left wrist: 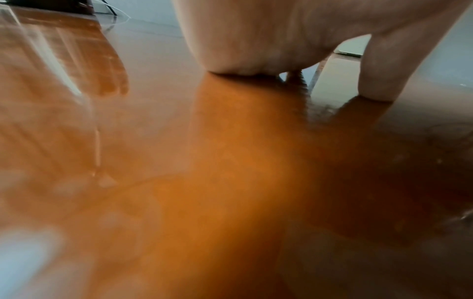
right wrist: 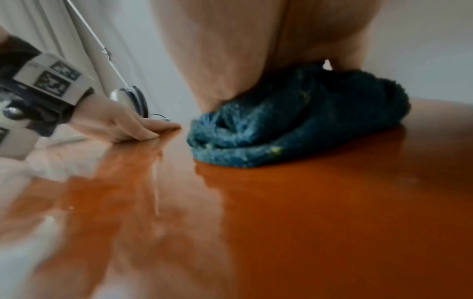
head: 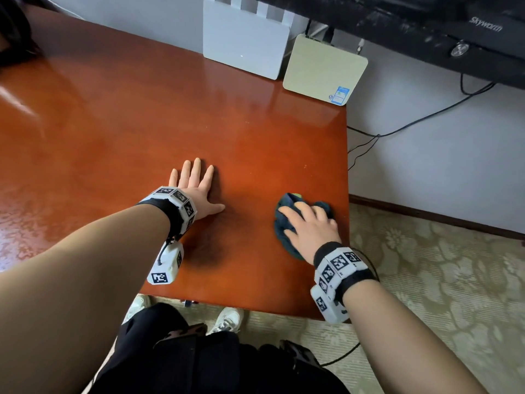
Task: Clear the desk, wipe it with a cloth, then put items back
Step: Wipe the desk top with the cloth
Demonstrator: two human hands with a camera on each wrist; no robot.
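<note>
A: Bench (head: 119, 115) looks cleared, and most of its bare surface runs toward 10 o'clock from the cloth (head: 287, 237) at the right edge.

B: Yep. Right hand (head: 309, 226) presses on it, fingers slightly curled; left hand (head: 196, 191) lies flat, holding nothing.

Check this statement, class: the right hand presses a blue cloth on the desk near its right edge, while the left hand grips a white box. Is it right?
One part is wrong. The left hand grips nothing: it lies flat with straight fingers on the bare desk, as the head view shows. The right hand does press the blue cloth near the right edge.
</note>
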